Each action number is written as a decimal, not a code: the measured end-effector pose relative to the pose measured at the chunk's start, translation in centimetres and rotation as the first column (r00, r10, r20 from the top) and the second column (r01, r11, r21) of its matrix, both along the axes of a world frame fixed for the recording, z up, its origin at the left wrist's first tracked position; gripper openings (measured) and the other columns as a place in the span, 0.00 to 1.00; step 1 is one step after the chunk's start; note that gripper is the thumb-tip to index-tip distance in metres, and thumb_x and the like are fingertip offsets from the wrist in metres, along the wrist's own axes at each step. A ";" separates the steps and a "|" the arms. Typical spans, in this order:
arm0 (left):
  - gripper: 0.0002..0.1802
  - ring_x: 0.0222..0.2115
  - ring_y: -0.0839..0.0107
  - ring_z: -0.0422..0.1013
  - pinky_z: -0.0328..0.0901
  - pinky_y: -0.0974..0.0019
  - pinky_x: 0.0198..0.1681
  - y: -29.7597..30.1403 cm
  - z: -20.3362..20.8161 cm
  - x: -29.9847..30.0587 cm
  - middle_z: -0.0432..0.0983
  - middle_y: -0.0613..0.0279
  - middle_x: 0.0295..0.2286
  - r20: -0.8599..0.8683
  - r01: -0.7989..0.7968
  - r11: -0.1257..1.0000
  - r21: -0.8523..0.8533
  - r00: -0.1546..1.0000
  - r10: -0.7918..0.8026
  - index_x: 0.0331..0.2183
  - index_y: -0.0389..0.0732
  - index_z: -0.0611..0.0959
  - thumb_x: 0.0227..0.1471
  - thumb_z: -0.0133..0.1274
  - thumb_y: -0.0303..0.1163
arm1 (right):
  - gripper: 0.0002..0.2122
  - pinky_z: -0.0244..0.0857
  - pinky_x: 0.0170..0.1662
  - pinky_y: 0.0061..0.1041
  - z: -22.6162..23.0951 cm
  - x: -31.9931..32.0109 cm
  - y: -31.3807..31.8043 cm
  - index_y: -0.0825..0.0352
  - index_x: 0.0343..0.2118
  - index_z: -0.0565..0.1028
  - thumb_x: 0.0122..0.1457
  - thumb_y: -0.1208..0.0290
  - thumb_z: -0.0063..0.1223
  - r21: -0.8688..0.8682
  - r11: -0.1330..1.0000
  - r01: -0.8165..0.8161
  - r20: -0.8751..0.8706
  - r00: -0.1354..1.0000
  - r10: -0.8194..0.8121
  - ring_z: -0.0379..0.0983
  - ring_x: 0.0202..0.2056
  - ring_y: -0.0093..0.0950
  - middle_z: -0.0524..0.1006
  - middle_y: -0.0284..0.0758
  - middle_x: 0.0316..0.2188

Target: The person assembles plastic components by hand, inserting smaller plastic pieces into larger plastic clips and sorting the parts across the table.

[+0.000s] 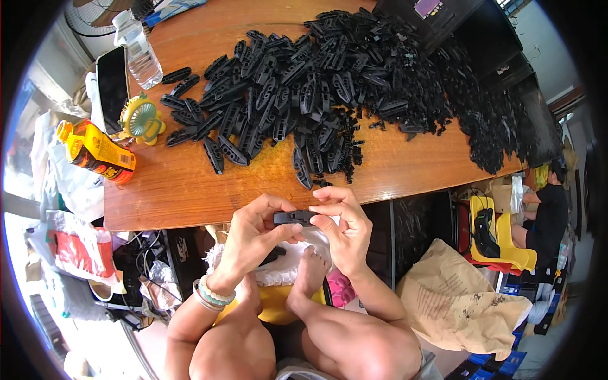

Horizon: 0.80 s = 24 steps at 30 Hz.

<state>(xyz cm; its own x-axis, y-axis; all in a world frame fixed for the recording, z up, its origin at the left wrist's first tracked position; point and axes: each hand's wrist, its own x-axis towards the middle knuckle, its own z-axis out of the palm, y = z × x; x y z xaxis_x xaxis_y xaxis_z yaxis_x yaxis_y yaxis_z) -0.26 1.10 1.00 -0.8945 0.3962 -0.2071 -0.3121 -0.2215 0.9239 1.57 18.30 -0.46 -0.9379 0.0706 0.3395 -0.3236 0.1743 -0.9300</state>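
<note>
Between my two hands, just off the table's near edge, is a black oblong plastic part (292,218). My left hand (258,229) pinches its left end between thumb and fingers. At the other end, my right hand (344,227) has its thumb and fingertips closed on the part. Beyond my hands, a large heap of similar black oblong parts (266,95) covers the middle of the wooden table (202,206). One loose part (301,168) lies nearest to my hands, beside a strip of small black pieces (345,149).
A dense pile of small black pieces (487,120) spreads to the right. At left stand a yellow bottle (101,152), a small fan (142,119), a phone (113,88) and a clear bottle (140,54). A brown paper sack (456,297) lies below right; a person (548,209) sits beyond.
</note>
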 end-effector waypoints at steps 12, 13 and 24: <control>0.09 0.31 0.72 0.76 0.70 0.74 0.35 0.7 -0.4 0.7 0.77 0.55 0.30 -0.044 -0.025 0.998 -0.063 0.999 0.022 0.37 0.32 0.73 0.51 0.52 0.20 | 0.13 0.66 0.31 0.20 0.1 1.8 0.0 0.71 0.42 0.75 0.55 0.72 0.55 0.011 0.999 -0.049 0.342 0.939 0.042 0.73 0.27 0.21 0.76 0.36 0.27; 0.08 0.31 0.73 0.76 0.70 0.74 0.35 0.8 -0.5 0.8 0.77 0.55 0.29 -0.050 -0.034 0.996 -0.084 0.998 0.030 0.37 0.32 0.73 0.51 0.51 0.20 | 0.12 0.65 0.29 0.19 -0.1 1.9 0.1 0.72 0.42 0.75 0.55 0.73 0.54 0.032 0.999 -0.041 0.313 0.949 0.029 0.73 0.26 0.20 0.77 0.36 0.27; 0.19 0.47 0.53 0.63 0.59 0.55 0.49 2.1 -3.0 -8.0 0.68 0.48 0.43 -0.829 -0.523 0.649 -0.553 0.260 -0.496 0.38 0.34 0.75 0.36 0.50 0.19 | 0.08 0.64 0.27 0.21 -2.4 -1.3 1.9 0.70 0.35 0.77 0.50 0.83 0.55 0.394 0.904 0.164 -0.073 0.986 -0.147 0.71 0.23 0.21 0.73 0.34 0.25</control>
<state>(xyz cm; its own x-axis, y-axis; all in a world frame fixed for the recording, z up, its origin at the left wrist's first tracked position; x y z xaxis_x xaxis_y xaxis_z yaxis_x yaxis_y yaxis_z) -8.29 3.16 -1.96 -0.6081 0.5811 0.5409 0.7846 0.5437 0.2979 0.28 20.16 -2.84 -0.9111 0.0656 0.4070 -0.2978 0.5778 -0.7599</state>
